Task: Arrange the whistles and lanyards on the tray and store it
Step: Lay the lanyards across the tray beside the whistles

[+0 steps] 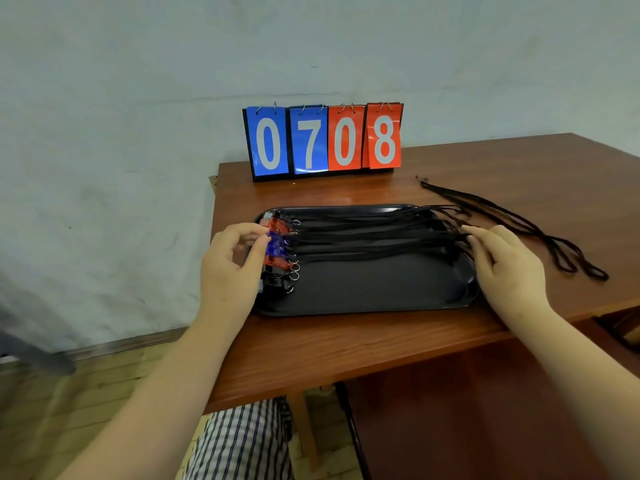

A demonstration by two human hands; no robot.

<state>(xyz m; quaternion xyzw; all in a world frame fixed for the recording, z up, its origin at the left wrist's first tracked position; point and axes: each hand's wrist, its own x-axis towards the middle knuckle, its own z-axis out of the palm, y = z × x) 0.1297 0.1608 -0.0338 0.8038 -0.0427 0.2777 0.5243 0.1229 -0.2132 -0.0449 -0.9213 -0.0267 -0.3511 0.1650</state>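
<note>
Wooden table (346, 348) carries a black tray (363, 292), whistles (277, 268) lined along its left end and lanyards (363, 237) stretched rightward. Left hand (228, 268) pinches a blue whistle (276, 243); right hand (509, 265), fingers relaxed, touches the lanyards' ends.

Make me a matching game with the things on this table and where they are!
Things:
1. scoreboard
2. whistles
3. loose lanyard
4. tray

Places:
A. in a row at the tray's left end
B. on the bare table, right of the tray
C. at the back of the table, by the wall
D. in the middle of the table, holding the whistles

Pairs: 1-C, 2-A, 3-B, 4-D
</note>
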